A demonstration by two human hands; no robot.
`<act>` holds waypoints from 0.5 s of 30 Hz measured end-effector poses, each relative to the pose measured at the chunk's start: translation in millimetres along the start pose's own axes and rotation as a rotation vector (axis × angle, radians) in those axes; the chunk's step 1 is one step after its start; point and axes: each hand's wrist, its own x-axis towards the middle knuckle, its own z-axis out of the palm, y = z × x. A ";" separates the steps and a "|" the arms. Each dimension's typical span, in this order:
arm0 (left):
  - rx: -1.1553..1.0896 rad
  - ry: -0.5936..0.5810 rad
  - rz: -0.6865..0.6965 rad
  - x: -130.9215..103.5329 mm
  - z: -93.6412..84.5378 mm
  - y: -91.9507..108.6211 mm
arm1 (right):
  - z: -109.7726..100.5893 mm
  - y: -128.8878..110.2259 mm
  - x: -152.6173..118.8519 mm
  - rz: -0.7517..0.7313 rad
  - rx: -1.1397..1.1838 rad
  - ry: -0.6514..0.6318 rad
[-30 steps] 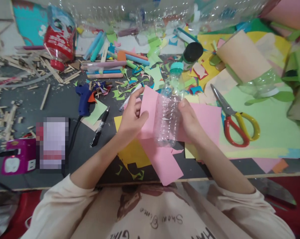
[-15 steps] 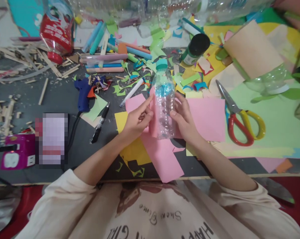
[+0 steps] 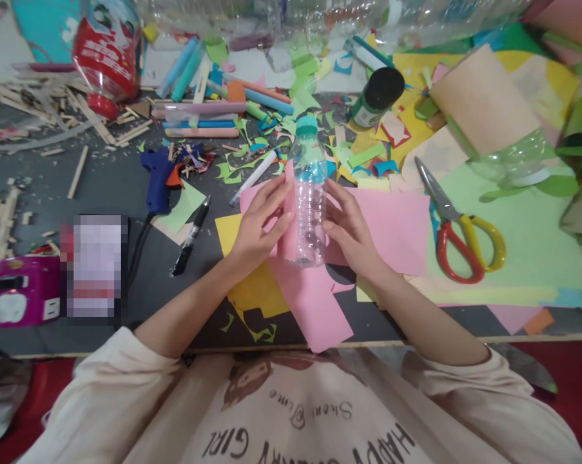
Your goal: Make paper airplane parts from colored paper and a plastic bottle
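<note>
A transparent plastic bottle (image 3: 312,216) with a teal cap stands upright in front of me, between my hands. Along its left side runs a pink paper piece (image 3: 287,225), which my left hand (image 3: 262,225) pinches between thumb and fingers. My right hand (image 3: 349,225) grips the bottle from the right, thumb toward me and fingers curled at the far side. Under the bottle lie pink paper sheets (image 3: 320,306), with yellow paper (image 3: 259,290) partly beneath them.
To the right, scissors (image 3: 457,235) with red and yellow handles rest on light green paper (image 3: 527,251). On the left are a blue glue gun (image 3: 158,183), a black pen (image 3: 191,238) and a blurred-out device (image 3: 100,267). Markers (image 3: 203,111), paper scraps and a dark-capped jar (image 3: 378,96) lie behind.
The pink paper's upper edge now stands higher beside the bottle, and my left fingers have shifted along it. The bottle has turned slightly. The whole view has drifted a little.
</note>
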 end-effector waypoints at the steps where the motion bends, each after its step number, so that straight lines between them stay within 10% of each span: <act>1: -0.008 0.004 0.003 -0.1 0.3 0.2 | -0.2 0.9 0.3 -0.007 0.000 0.008; 15: -0.042 -0.078 -0.001 0.1 0.3 2.5 | -0.8 2.6 -0.3 0.046 -0.045 0.023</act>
